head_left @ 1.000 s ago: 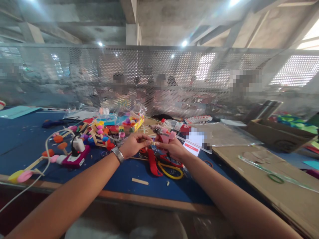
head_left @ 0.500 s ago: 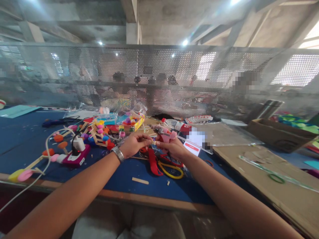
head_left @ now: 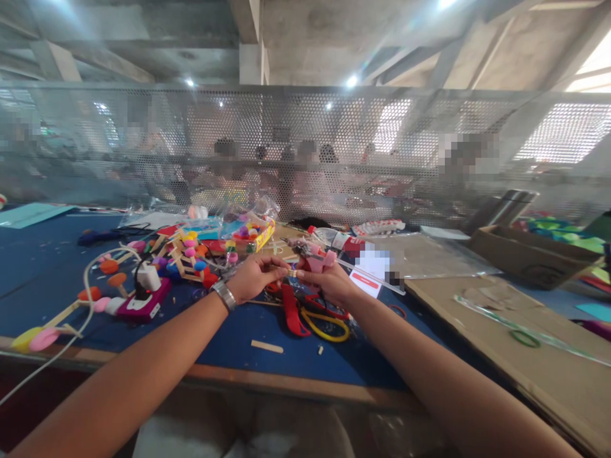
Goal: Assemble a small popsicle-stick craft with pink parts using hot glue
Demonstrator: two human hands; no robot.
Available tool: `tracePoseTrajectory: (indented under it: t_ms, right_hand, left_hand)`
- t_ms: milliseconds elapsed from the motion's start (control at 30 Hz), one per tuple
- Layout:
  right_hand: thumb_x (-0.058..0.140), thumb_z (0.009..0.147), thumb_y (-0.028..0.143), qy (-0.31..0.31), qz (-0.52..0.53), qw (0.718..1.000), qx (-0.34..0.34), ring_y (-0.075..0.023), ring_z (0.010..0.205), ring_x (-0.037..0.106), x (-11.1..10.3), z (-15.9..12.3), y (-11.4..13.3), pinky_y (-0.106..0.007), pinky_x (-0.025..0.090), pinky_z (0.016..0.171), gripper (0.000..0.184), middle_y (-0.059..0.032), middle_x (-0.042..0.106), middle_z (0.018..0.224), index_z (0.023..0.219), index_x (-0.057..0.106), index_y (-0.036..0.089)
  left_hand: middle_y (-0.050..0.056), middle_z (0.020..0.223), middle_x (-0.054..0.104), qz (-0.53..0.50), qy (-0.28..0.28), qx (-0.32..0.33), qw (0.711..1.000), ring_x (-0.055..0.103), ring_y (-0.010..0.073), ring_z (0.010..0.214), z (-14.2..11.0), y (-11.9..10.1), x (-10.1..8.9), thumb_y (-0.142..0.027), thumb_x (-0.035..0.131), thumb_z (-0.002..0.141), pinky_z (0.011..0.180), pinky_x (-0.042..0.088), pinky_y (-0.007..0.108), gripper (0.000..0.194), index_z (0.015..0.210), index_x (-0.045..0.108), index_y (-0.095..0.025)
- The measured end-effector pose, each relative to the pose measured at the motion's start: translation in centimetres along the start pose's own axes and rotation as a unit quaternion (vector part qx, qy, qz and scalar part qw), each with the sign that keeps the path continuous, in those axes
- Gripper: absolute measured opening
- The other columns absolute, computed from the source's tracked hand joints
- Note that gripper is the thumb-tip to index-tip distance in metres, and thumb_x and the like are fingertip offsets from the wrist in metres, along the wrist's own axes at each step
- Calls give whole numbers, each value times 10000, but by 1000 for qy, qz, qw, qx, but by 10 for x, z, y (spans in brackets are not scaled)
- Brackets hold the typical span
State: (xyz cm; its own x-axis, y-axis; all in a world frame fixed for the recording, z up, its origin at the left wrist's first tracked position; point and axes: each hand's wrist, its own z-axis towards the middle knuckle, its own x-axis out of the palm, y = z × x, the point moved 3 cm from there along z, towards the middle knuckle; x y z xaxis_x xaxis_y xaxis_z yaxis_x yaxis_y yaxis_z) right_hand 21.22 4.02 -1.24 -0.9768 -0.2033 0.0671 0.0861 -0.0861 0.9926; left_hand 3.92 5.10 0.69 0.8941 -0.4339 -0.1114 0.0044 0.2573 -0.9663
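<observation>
My left hand (head_left: pixel 255 278), with a metal watch at the wrist, is closed, its thumb and finger pinching a small pale wooden piece (head_left: pixel 292 273). Wrapped round a pink glue gun (head_left: pixel 315 258) is my right hand (head_left: pixel 331 283); its thumb also touches the wooden piece. A clear glue stick (head_left: pixel 377 278) juts from the gun's back, and the nozzle points left, above the piece. Below the hands lie a red-handled tool (head_left: pixel 292 310) and a yellow loop (head_left: pixel 329 332). A flat craft stick (head_left: pixel 267 346) rests near the table's front edge.
Craft-stick and coloured-disc assemblies (head_left: pixel 191 254) crowd the left, beside a purple power strip (head_left: pixel 143 302) with a white cable. Behind my right hand are a bottle (head_left: pixel 334 239) and a lit phone (head_left: pixel 367 283). Cardboard (head_left: pixel 477 331) and an open box (head_left: pixel 529 254) lie right. A perforated screen (head_left: pixel 286 127) stands behind.
The view shifts slightly. Both hands stay in nearly the same place, with the same hold on the wooden piece and the glue gun.
</observation>
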Motion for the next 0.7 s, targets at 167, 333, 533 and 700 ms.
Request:
tracePoseTrajectory:
  t_ms: [167,333,533,700]
  right_hand:
    - [860,485,433,0,-2,1000,2,-107,541,451,0,0,0,-248,301,476,451,35,548,609,759,593,194]
    - [865,466,426,-11,0,1000,1,-100,534,448,1,-1,2,-243,292,467,466,39,547,613,748,578,191]
    - [862,481,430,-9,-8,1000,-2,-95,530,445,0,-1,3,-244,315,468,453,44,543,611,745,579,194]
    - [862,476,441,-11,-9,1000,-6,-89,520,435,0,-1,2,-238,313,460,464,47,539,597,747,580,190]
  left_hand:
    - [4,658,660,12,3,7,1000,557,85,525,0,1,-1,-408,823,611,541,467,225,365,804,695,-125]
    - [-11,611,641,6,4,2,1000,558,85,510,-1,-1,0,-414,825,606,527,459,216,373,802,689,-128]
    - [-27,587,626,-5,5,10,1000,559,82,505,-1,-3,1,-437,829,593,543,474,219,379,766,679,-135]
    - [-9,644,651,-3,10,2,1000,570,86,523,0,0,0,-417,819,616,557,479,229,370,798,679,-127]
